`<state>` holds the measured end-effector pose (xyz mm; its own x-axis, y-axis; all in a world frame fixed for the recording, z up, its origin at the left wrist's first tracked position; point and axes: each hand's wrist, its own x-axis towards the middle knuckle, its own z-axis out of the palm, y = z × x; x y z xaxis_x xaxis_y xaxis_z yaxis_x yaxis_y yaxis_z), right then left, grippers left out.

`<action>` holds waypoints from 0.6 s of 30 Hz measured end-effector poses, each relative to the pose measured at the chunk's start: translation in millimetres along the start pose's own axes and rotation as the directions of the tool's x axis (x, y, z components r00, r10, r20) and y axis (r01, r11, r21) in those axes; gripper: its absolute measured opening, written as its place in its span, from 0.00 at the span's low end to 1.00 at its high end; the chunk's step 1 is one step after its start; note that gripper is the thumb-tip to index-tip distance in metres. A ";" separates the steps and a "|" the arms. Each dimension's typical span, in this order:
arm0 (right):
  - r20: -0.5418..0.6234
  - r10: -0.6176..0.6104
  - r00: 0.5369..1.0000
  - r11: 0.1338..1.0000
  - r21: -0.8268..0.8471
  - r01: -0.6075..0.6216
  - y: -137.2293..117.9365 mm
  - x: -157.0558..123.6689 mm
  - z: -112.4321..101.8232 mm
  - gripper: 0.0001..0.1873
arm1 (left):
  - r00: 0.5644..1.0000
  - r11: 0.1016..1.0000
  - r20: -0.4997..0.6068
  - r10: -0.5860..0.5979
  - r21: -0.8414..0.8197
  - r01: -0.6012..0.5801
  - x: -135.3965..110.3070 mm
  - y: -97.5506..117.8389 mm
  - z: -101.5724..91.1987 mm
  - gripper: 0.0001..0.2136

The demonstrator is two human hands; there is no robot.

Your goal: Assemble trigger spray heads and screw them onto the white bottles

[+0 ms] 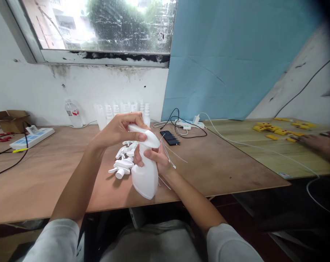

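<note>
A white spray bottle (145, 180) stands slightly tilted near the table's front edge, its trigger spray head (151, 139) on top of the neck. My left hand (123, 127) is closed on the spray head from the left, thumb along its side. Lower down, my right hand (158, 158) wraps round the bottle's neck, with some fingers hidden behind it. Just left of the bottle lies a pile of loose white spray heads (123, 162). Several thin white tubes (178, 154) lie to the right, partly behind my right hand.
White bottles (100, 116) line the wall at the back, with a clear plastic bottle (73, 114) further left. A power strip (34, 139) and cardboard box (12, 121) are at left. Beyond the phone (170, 138) and cables, another person's hand (314, 143) touches yellow pieces (274, 129).
</note>
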<state>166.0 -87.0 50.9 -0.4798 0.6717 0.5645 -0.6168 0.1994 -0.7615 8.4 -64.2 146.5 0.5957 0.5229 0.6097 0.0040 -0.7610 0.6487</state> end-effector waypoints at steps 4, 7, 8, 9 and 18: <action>0.003 -0.010 1.000 0.999 0.038 0.010 -1.0 1.2 0.9 0.22 | 1.000 1.000 -0.001 -0.013 -0.003 0.013 0.8 0.4 0.2 0.11; -0.001 0.004 1.000 1.000 0.014 -0.004 -2.4 2.2 1.4 0.20 | 1.000 1.000 -0.004 -0.031 0.000 0.031 0.7 1.2 0.4 0.11; -0.005 0.007 1.000 1.000 -0.002 -0.007 -2.7 2.4 1.6 0.20 | 0.999 0.999 -0.004 -0.034 0.002 0.034 0.7 1.5 0.5 0.11; -0.008 0.006 1.000 1.000 -0.008 -0.006 -2.8 2.5 1.5 0.20 | 0.999 0.999 -0.004 -0.036 0.004 0.036 0.6 1.7 0.5 0.11; -0.013 0.015 1.000 0.999 0.032 -0.015 0.0 -0.2 -1.7 0.20 | 0.999 0.999 0.014 -0.048 -0.007 0.048 2.2 3.4 1.5 0.10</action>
<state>167.2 -85.9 50.2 -0.4812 0.6838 0.5485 -0.6292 0.1663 -0.7593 10.9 -66.2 149.4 0.6057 0.5532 0.5719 0.0268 -0.7325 0.6803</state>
